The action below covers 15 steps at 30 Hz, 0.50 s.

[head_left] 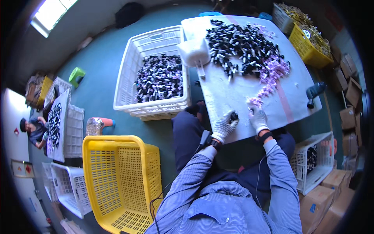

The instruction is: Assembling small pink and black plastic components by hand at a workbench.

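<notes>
My gloved left hand (pixel 224 126) is closed around a small black cylindrical part (pixel 233 116) just above the near edge of the white tabletop (pixel 241 87). Beside it, my gloved right hand (pixel 258 120) has its fingers drawn together at the near end of a trail of small purple pieces (pixel 266 90). Whether a piece is between those fingertips is too small to tell. Farther back on the table lies a large heap of black parts (pixel 243 46) with white tips. More purple pieces spread along its right side.
A white scoop (pixel 194 52) sits at the table's left edge, by a white crate (pixel 124 74) of black and purple parts. An empty yellow basket (pixel 152 171) stands at my left. A dark green tool-like object (pixel 314 90) lies at the table's right edge. Cartons (pixel 317 202) stand right; another person (pixel 36 130) works far left.
</notes>
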Each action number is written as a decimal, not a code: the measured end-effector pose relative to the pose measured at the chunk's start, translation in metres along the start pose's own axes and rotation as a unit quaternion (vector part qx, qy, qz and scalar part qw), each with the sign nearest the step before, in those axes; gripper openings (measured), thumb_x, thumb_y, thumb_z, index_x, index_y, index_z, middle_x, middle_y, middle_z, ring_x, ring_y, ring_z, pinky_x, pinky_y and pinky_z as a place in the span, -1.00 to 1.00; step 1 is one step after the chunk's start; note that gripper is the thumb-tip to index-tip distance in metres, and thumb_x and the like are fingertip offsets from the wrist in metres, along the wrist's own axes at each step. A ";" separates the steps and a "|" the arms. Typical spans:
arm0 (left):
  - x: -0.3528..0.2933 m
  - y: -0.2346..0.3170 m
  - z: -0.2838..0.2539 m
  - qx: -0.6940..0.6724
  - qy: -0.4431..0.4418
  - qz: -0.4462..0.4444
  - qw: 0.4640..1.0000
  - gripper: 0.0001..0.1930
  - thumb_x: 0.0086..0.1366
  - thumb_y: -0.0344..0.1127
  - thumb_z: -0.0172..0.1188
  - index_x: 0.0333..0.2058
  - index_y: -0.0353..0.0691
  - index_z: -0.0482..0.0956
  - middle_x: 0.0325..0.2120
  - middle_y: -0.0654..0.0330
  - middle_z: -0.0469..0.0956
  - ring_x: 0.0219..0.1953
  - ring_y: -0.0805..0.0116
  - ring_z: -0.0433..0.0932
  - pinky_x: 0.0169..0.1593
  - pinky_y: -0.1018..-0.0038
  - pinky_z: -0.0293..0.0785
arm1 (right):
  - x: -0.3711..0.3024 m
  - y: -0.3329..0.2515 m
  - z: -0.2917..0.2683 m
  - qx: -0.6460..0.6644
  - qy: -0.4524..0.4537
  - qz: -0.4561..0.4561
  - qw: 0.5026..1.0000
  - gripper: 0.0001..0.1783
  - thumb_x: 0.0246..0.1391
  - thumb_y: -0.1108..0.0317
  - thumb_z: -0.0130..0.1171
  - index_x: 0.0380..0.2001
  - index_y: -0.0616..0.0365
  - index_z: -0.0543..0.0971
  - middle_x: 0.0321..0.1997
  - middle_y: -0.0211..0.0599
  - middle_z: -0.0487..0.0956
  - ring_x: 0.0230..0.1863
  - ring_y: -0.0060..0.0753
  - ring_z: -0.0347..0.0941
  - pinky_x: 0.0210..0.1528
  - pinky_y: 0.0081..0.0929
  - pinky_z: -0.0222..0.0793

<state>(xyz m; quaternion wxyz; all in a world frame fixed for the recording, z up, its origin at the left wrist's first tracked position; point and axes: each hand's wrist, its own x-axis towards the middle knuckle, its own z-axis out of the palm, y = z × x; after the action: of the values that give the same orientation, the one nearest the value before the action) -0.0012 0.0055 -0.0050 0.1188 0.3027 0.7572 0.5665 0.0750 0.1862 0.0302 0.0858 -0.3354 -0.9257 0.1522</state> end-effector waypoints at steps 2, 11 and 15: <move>0.000 -0.003 -0.003 0.005 0.005 0.017 1.000 -0.55 0.15 -0.23 0.32 0.03 -0.16 0.51 -0.33 0.02 0.63 -0.35 0.14 0.64 -0.21 0.33 0.55 | -0.002 -0.005 0.005 0.024 -0.008 -0.011 1.000 -0.80 0.09 0.23 0.13 -0.28 0.07 0.58 -0.13 -0.01 0.55 -0.08 0.06 0.50 -0.07 -0.06 0.41; -0.002 -0.009 0.011 -0.052 0.046 0.078 0.995 -0.51 0.12 -0.29 0.32 0.03 -0.21 0.42 -0.26 -0.06 0.58 -0.27 -0.01 0.60 -0.18 0.25 0.53 | 0.007 0.006 0.009 0.003 -0.020 -0.113 0.993 -0.85 0.06 0.32 0.18 -0.36 0.17 0.56 -0.34 0.00 0.53 -0.20 0.04 0.48 -0.12 -0.11 0.36; 0.001 0.012 -0.002 -0.017 0.000 0.030 0.999 -0.56 0.13 -0.29 0.29 -0.01 -0.20 0.43 -0.27 -0.07 0.58 -0.24 -0.05 0.60 -0.16 0.25 0.51 | 0.025 0.021 0.010 0.025 -0.068 -0.104 0.992 -0.84 -0.01 0.35 0.20 -0.36 0.19 0.56 -0.34 0.00 0.59 -0.25 0.01 0.53 -0.13 -0.16 0.41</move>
<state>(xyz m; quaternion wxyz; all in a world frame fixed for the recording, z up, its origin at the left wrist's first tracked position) 0.0004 0.0065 0.0070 0.1067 0.3232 0.7380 0.5826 0.0660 0.2153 0.0147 0.0462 -0.2242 -0.9551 0.1884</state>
